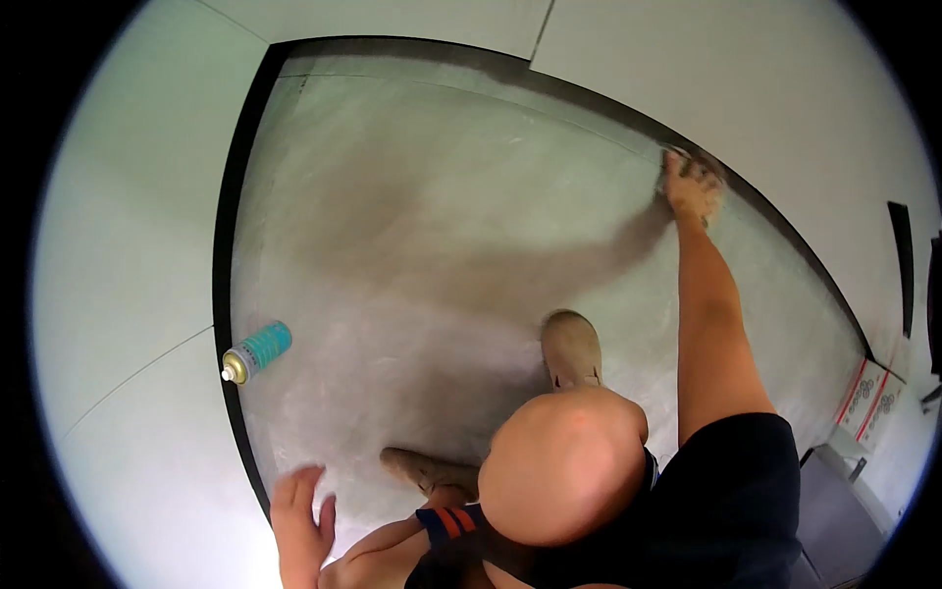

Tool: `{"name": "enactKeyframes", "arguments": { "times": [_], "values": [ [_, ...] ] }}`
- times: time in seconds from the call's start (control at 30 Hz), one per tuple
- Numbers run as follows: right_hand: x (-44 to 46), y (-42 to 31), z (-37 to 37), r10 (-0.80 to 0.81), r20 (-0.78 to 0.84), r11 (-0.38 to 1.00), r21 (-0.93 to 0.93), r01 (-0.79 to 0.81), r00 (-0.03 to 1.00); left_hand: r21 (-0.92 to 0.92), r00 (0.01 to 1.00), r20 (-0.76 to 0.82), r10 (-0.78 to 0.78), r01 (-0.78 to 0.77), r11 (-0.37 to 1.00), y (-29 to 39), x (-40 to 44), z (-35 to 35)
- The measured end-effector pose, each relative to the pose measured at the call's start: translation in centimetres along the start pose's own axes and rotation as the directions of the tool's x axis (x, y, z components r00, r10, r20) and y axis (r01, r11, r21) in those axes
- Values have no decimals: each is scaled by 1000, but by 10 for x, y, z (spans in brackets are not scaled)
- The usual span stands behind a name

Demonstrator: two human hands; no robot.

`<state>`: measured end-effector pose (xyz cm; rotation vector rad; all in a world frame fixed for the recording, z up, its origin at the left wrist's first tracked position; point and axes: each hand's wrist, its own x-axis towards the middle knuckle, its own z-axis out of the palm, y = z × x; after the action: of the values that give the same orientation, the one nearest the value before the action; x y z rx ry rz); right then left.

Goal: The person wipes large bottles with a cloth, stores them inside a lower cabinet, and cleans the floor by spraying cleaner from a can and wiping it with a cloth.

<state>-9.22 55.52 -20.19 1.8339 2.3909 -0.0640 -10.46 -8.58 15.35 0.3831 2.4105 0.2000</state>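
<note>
My right hand [695, 187] reaches far out to the dark baseboard [628, 110] where floor and wall meet. Its fingers are bent and blurred around something pale and crumpled that I cannot make out, pressed low against the baseboard. Down at the lower left, my left hand [302, 515] hangs near the left wall with nothing in it, thumb and fingers apart. A teal spray can [263, 348] with a white nozzle lies on its side on the floor beyond that hand, its nozzle end over the left baseboard [225, 226].
Grey floor [412, 196] spreads between pale wall panels [128, 196]. My bent knee [564, 466] and two brown shoes [571, 348] take up the lower middle. A white box with red stripes [868, 402] stands at the right, near a grey object [844, 510]. A black strip [901, 265] shows further up.
</note>
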Motion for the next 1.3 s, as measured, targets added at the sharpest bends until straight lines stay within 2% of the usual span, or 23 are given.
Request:
{"name": "enactKeyframes", "arguments": {
  "times": [0.1,0.13,0.17,0.2,0.27,0.33,0.43,0.5,0.57,0.63,0.67,0.7,0.73,0.77,0.87,0.97,1.0,1.03,1.07,1.1,1.17,1.23,1.3],
  "values": [
    [-64,-91,27,-577,-158,817,-127,563,801,-442,966,197,-168,241,864,52,-30,-26],
    [-102,-124,16,-723,-127,689,-200,697,679,-630,977,-31,212,-184,754,69,-31,-19],
    [-137,-150,24,-837,-299,494,-53,868,458,-602,913,216,345,-154,784,86,-16,-39],
    [-175,-170,27,-925,-244,333,-150,931,291,-545,718,183,672,-494,677,90,5,-41],
    [-252,-187,21,-993,-28,-114,31,993,-113,-651,610,158,777,-527,546,92,11,-35],
    [-324,-176,-15,-958,-78,-287,260,922,-276,-873,571,94,816,-347,343,86,14,-18],
    [-355,-170,11,-932,-56,-357,319,878,-358,-843,551,97,829,-398,363,84,12,-25],
    [-330,-173,-2,-967,77,-229,149,962,-242,-759,597,26,802,-510,405,82,11,-24],
    [-275,-170,18,-993,56,101,-87,991,107,-715,669,-165,725,-587,379,81,6,-11],
    [-196,-145,9,-909,-116,416,-249,874,400,-845,660,56,750,-369,388,60,-13,14],
    [-136,-132,40,-819,-213,560,-99,822,533,-885,629,165,760,-246,395,51,-19,22],
    [-100,-125,44,-638,-296,759,-84,646,711,-930,649,115,752,-196,312,48,-15,18],
    [-92,-135,26,-536,-159,844,-101,527,829,-964,673,63,737,-150,220,48,-9,10],
    [-87,-150,2,-404,-25,907,-140,396,915,-987,698,12,716,-108,121,47,-5,5],
    [-111,-215,-9,-601,48,799,-9,602,798,-991,732,119,671,43,129,35,-7,-2],
    [-157,-277,26,-900,-259,371,-27,928,352,-972,755,235,612,183,149,15,-8,-8],
    [-186,-295,29,-936,-323,162,-36,986,142,-989,672,150,725,109,104,9,-7,-4],
    [-223,-306,38,-992,-128,37,-193,981,12,-998,568,59,821,39,45,2,0,6],
    [-263,-303,44,-967,-135,-210,-48,977,-215,-999,448,-35,893,-24,-27,-1,4,11],
    [-307,-290,44,-888,-171,-446,94,890,-427,-993,471,-116,875,-44,-108,1,6,11],
    [-376,-252,35,-830,-8,-492,484,724,-558,-983,556,-184,811,-125,-138,2,7,7],
    [-399,-241,12,-355,75,-812,469,347,-932,-971,602,-222,767,-210,-116,-1,10,-1],
    [-409,-239,33,-397,-41,-836,429,342,-917,-953,620,-234,749,-298,-52,-6,13,-9]
  ]
}}
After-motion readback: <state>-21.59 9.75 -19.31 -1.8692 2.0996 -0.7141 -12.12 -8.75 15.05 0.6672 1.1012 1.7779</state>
